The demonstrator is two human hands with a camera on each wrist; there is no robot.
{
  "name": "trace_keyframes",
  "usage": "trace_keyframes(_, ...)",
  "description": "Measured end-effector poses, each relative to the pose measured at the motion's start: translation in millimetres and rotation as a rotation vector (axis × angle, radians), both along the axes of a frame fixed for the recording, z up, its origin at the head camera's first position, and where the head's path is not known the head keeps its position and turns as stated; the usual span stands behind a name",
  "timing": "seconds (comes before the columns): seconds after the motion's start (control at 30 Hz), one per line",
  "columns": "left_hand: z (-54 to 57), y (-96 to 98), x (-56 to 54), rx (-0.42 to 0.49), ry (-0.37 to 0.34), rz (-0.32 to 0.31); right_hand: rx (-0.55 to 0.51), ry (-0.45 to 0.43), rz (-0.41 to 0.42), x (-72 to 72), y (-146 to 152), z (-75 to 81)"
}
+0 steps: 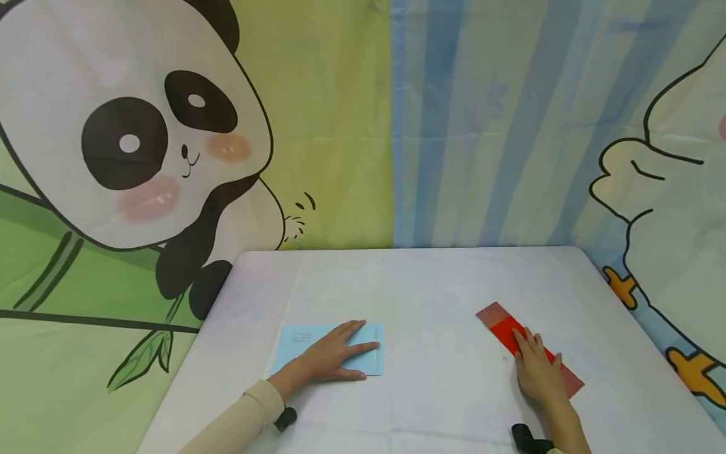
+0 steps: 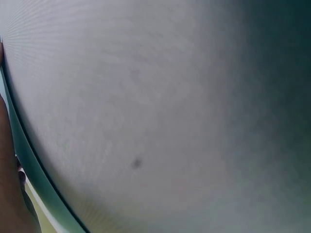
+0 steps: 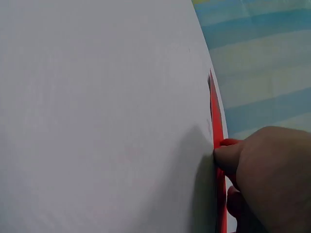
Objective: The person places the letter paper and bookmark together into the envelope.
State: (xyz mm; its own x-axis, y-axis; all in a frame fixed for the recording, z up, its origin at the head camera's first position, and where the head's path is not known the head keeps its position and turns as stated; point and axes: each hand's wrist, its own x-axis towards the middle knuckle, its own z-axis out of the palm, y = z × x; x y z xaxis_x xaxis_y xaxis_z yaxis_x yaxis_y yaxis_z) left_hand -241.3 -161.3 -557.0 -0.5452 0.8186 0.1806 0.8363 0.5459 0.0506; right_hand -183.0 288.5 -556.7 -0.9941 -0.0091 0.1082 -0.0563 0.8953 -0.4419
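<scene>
A white table (image 1: 425, 284) is being bordered by a printed curtain (image 1: 340, 157). On the green left part, a panda (image 1: 155, 142) is being shown above leaves (image 1: 136, 360); on the right, blue stripes (image 1: 438, 126) are being flanked by a white figure (image 1: 680, 233) with orange feet (image 1: 693, 373).

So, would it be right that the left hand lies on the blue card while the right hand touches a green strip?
Not quite: the head view shows that the strip the right hand touches is red; the left hand does lie on the blue card.
</scene>
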Motion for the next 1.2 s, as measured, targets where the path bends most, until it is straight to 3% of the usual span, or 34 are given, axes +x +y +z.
trace_keyframes(0.1, 1.1, -0.8, 0.3, 0.001, -0.005, 0.003, 0.005, 0.025, 0.099, -3.0, -19.6, 2.4)
trace_keyframes(0.27, 0.6, 0.6, 2.3, 0.002, -0.031, 0.028, -0.056, 0.034, 0.188, -4.3, -46.7, 3.8)
trace_keyframes(0.37, -1.1, 1.4, 3.7, -0.025, -0.056, 0.073, -0.072, 0.038, 0.168, 0.7, -47.3, 3.2)
trace_keyframes(0.57, -2.2, -2.2, 5.1, -0.052, -0.067, 0.153, 0.003, 0.015, -0.051, 18.4, -29.8, 3.9)
trace_keyframes(0.67, -1.3, -4.4, 3.9, -0.05, -0.073, 0.154, 0.012, -0.016, -0.091, 23.3, -22.4, 2.0)
trace_keyframes(0.87, 1.9, -8.3, 2.4, -0.015, -0.113, 0.141, -0.011, -0.008, -0.03, 21.5, -22.4, -1.6)
trace_keyframes(1.03, 2.4, -15.5, 4.9, 0.018, -0.099, 0.149, -0.033, -0.008, 0.05, 17.7, -38.7, -5.3)
trace_keyframes(1.2, 1.2, -19.8, 4.4, 0.017, -0.08, 0.159, -0.052, 0.071, 0.116, 16.2, -54.4, -8.2)
